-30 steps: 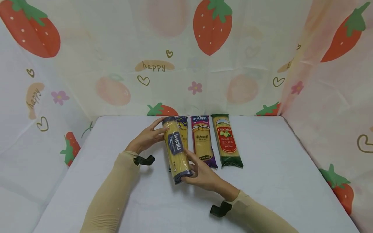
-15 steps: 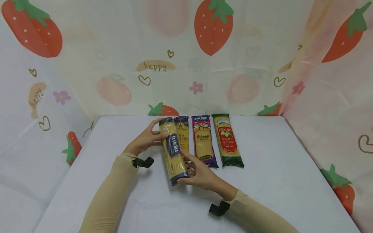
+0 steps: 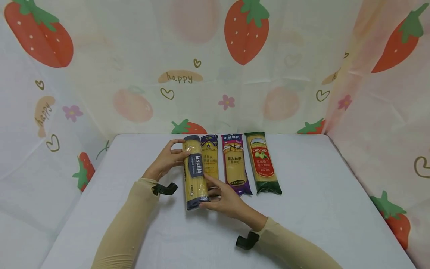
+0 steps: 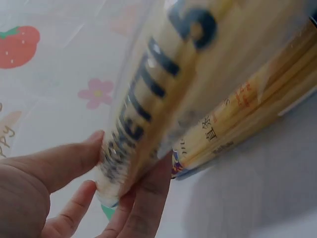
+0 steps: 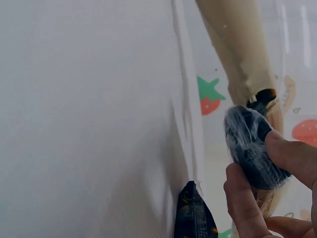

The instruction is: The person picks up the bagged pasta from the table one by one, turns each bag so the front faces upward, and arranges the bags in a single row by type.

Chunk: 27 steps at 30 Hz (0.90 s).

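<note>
Both hands hold a clear packet of spaghetti (image 3: 194, 183) with dark blue ends and a blue "la sicilia" label. My left hand (image 3: 168, 160) grips its far end from the left, thumb and fingers on opposite sides in the left wrist view. At the near end, my right hand (image 3: 226, 198) pinches the lower right corner; the right wrist view shows thumb and fingers around the crinkled blue end (image 5: 255, 148). The packet is held over the table, just left of a second spaghetti packet (image 3: 210, 157) with a dark blue top, and overlaps its left edge.
A purple-edged spaghetti packet (image 3: 234, 162) and a green-ended packet with a red label (image 3: 263, 162) lie to the right, side by side on the white-covered table (image 3: 309, 209). Strawberry-printed cloth (image 3: 215, 45) walls in the back and sides.
The held packet has shifted left and turned more upright in the head view, uncovering more of the packet behind it. The right hand moved left with it; the left hand shifted only slightly.
</note>
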Each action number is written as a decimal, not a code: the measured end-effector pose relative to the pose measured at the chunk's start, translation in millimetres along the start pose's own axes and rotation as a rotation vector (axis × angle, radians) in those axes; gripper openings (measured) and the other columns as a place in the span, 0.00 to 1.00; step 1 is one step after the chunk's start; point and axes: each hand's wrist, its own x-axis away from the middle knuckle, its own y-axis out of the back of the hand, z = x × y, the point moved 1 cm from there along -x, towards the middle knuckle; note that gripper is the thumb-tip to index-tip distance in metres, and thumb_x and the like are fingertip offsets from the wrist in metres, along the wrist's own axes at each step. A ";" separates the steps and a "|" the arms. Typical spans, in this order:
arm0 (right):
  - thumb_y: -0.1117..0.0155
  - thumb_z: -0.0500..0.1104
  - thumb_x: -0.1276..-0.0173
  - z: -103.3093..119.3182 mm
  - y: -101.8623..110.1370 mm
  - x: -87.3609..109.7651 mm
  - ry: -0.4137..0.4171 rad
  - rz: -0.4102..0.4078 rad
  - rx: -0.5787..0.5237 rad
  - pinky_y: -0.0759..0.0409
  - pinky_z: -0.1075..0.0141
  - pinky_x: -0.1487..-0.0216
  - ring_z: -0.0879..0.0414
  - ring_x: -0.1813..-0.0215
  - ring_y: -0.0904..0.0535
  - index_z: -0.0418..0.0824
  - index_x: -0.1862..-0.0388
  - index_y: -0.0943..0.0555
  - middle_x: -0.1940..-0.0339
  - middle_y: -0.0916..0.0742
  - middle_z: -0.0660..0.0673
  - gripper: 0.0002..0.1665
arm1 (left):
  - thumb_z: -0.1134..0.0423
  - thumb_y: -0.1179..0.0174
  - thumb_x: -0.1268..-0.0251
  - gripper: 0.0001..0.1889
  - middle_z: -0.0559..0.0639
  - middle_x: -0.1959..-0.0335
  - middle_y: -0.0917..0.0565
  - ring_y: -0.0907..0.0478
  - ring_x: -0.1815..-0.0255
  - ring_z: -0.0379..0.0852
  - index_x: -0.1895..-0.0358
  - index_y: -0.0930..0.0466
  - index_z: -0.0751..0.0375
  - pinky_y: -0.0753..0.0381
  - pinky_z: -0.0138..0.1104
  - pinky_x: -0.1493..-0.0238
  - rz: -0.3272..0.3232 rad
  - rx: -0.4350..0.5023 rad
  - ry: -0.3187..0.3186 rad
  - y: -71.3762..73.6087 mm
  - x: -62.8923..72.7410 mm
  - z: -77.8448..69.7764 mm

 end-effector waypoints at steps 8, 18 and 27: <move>0.18 0.39 0.33 2.9 -10.1 -13.5 -0.055 -0.041 0.024 0.13 0.65 0.43 0.47 0.36 0.16 0.47 0.12 0.38 0.29 0.19 0.39 0.56 | 0.64 0.35 0.20 0.37 0.75 0.27 0.28 0.17 0.41 0.58 0.15 0.41 0.57 0.12 0.39 0.46 -0.027 -0.076 -0.015 3.2 -3.3 -2.6; 0.25 0.34 0.27 6.9 -22.0 -35.4 -0.042 0.017 0.039 0.14 0.60 0.38 0.42 0.28 0.20 0.37 0.12 0.43 0.22 0.25 0.34 0.52 | 0.63 0.37 0.18 0.37 0.77 0.21 0.37 0.25 0.29 0.66 0.14 0.43 0.60 0.19 0.48 0.32 0.016 -0.144 0.025 17.1 -12.7 -7.7; 0.23 0.38 0.27 9.0 -23.2 -48.5 -0.118 -0.038 0.130 0.15 0.60 0.36 0.47 0.30 0.17 0.42 0.15 0.34 0.22 0.22 0.40 0.47 | 0.68 0.39 0.19 0.38 0.75 0.18 0.42 0.31 0.25 0.64 0.13 0.45 0.59 0.26 0.51 0.24 0.051 -0.168 0.075 26.0 -27.6 -0.9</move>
